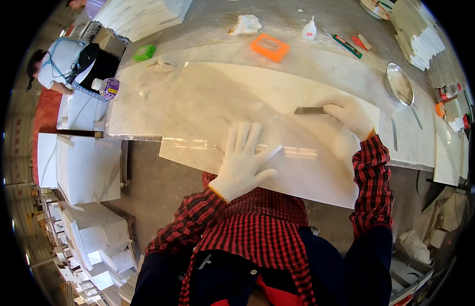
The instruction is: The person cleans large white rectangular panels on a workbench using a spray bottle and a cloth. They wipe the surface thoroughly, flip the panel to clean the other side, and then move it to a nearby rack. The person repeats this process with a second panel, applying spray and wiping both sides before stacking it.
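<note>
A large polished cream-coloured stone slab [217, 97] with faint grey veining lies before me, its near edge jutting out past the table. My left hand [242, 162], in a white knit glove, rests on the slab near that edge with its fingers spread. Farther right, my right hand [351, 116], gloved too, is closed around a flat grey scraper blade [310, 110]. The blade points left, low over the slab or on it; which of the two I cannot tell. Glare from overhead lights crosses the glossy surface.
Along the far side are a green box [144, 52], a white cloth [246, 24], an orange box [270, 48] and a white squeeze bottle [309, 29]. At right stand a metal bowl [399, 84] and stacked slabs [413, 38]. Another person [74, 61] bends over at far left.
</note>
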{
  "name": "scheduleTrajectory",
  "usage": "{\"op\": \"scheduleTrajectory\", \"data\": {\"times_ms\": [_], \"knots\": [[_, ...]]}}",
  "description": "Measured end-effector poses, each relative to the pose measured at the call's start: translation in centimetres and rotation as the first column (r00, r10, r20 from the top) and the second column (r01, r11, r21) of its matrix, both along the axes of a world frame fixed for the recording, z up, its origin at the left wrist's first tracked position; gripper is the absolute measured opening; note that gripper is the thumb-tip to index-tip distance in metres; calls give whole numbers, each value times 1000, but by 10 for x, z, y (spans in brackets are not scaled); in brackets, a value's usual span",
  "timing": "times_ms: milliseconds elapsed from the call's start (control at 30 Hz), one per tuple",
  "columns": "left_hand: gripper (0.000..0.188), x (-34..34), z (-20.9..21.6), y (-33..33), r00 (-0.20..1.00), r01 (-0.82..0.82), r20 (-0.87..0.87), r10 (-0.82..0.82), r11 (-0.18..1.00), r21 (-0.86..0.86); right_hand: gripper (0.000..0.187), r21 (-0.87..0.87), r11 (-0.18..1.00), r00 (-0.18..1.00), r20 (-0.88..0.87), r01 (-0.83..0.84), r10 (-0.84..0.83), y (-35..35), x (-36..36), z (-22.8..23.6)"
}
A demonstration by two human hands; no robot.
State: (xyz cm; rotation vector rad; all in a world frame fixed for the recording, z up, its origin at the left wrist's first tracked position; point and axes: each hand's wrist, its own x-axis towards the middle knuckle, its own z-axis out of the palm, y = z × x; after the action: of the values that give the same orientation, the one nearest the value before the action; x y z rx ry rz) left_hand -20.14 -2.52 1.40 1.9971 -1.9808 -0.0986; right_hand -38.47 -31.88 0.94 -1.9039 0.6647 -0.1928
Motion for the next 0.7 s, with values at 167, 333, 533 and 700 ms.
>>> {"op": "scheduleTrajectory", "data": {"times_ms": [167, 333, 533, 700], "knots": [[65, -5, -3, -36, 997, -26, -76, 24, 1000, -17, 26, -13, 989, 985, -98, -146, 144, -5, 33, -1], [64, -15, -5, -48, 999, 1, -43, -4, 997, -72, 25, -202, 953, 974, -36, -226, 224, 2, 46, -18], [66, -19, -2, -50, 992, -62, -116, 50, 992, -110, 26, -58, 979, 970, -156, -197, 186, 16, 53, 3], [68, 3, 23, -25, 982, -137, -126, 138, 990, 12, 26, 76, 997, 1000, 3, -3, 3, -8, 12, -4]]}}
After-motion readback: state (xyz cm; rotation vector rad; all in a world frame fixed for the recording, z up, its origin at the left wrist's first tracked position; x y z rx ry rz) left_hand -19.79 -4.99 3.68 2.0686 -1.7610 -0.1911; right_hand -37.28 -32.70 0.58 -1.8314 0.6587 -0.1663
